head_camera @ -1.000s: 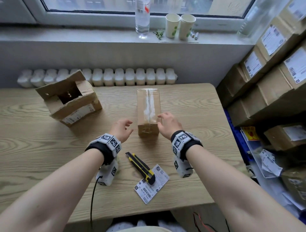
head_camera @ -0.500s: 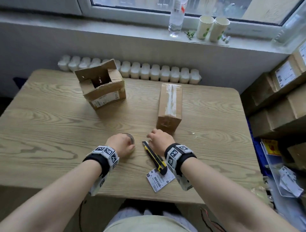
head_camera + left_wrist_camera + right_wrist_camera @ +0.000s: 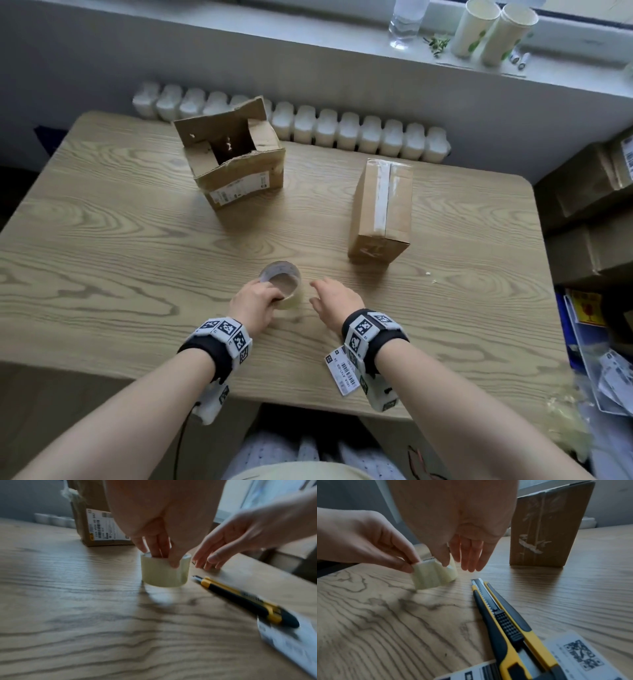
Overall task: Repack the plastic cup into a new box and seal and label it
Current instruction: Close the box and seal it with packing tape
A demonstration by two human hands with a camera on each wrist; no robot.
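Note:
A roll of clear tape (image 3: 281, 287) stands on the wooden table (image 3: 102, 260) near its front edge. My left hand (image 3: 270, 295) grips the roll, fingers inside the core and thumb on the outer wall (image 3: 164, 572). The roll (image 3: 433, 576) looks slightly tipped. My right hand (image 3: 322, 294) hovers just right of the roll, fingers straight and holding nothing. The taped-shut cardboard box (image 3: 380, 209) lies beyond the right hand. An opened, torn box (image 3: 233, 161) stands at the back left. No plastic cup is visible.
A yellow-and-black utility knife (image 3: 505, 622) lies under my right wrist, its end resting on a printed shipping label (image 3: 342, 371). Stacked cartons (image 3: 589, 192) line the right side. Paper cups (image 3: 493, 31) and a bottle (image 3: 406, 20) stand on the windowsill.
Both hands have drawn back from the sealed box toward the table's front. My left hand has taken hold of the tape roll. The right hand now hovers beside it.

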